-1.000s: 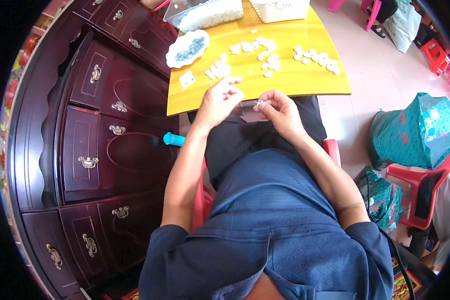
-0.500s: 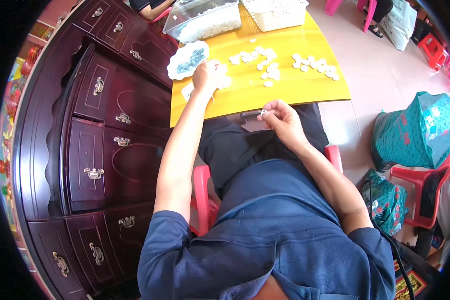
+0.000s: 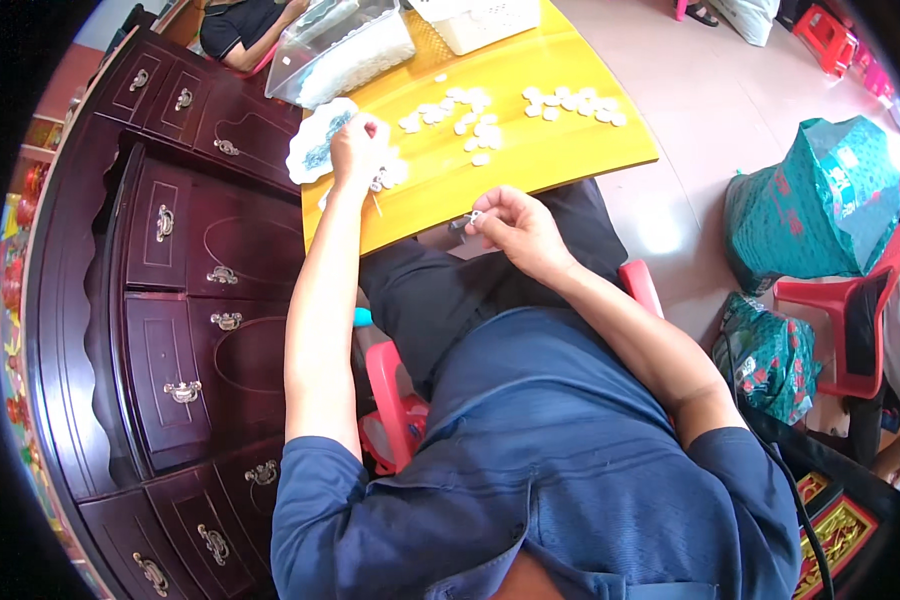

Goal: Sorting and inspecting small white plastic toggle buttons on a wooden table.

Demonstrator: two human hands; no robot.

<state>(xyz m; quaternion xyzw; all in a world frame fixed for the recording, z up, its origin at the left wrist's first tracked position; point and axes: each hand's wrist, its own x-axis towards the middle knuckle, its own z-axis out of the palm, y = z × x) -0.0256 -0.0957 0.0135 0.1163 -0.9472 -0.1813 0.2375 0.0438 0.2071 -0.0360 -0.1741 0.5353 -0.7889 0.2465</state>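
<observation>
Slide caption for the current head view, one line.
Left hand at the scalloped white dish on a yellow table; right hand pinches a small pale piece by the near edge.

I'm watching the left hand [image 3: 356,152] hiding part of the scalloped white dish [image 3: 298,157] and can't be sure its fingers are gripping anything. The small thing [image 3: 475,214] the right hand [image 3: 526,237] is pinching is looking too tiny to identify. Beyond both hands, the top edge is cutting off the white basket [image 3: 490,27] and a co-worker [image 3: 238,30].
</observation>
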